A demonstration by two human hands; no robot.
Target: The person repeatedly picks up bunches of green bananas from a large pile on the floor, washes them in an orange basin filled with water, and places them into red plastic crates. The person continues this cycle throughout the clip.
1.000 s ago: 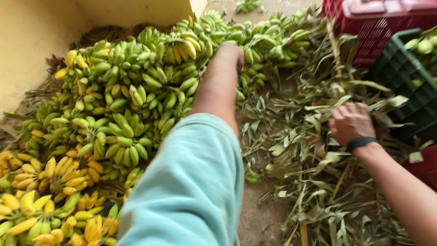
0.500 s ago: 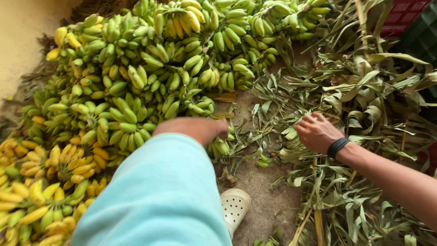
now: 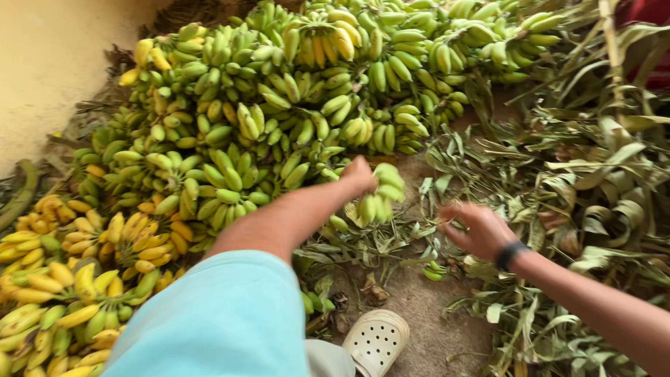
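My left hand [image 3: 358, 176] grips a small bunch of green bananas [image 3: 380, 195] and holds it just above the ground, at the near edge of a large heap of green bananas [image 3: 279, 105]. My left arm wears a light blue sleeve. My right hand [image 3: 478, 229], with a black wristband, hovers with fingers spread over banana leaves [image 3: 593, 188] to the right; it holds nothing. Yellow ripe bananas [image 3: 77, 272] lie in a pile at the lower left.
A pale yellow wall [image 3: 56, 63] runs along the left behind the heap. A white perforated clog [image 3: 375, 342] shows at the bottom on bare dirt ground [image 3: 419, 307]. Dry and green leaves cover the right side. A red crate corner [image 3: 652, 42] sits top right.
My left hand drew back from the top of the heap to its near edge and now holds a small green bunch. My right hand shifted left over the leaves. The view tilted down.
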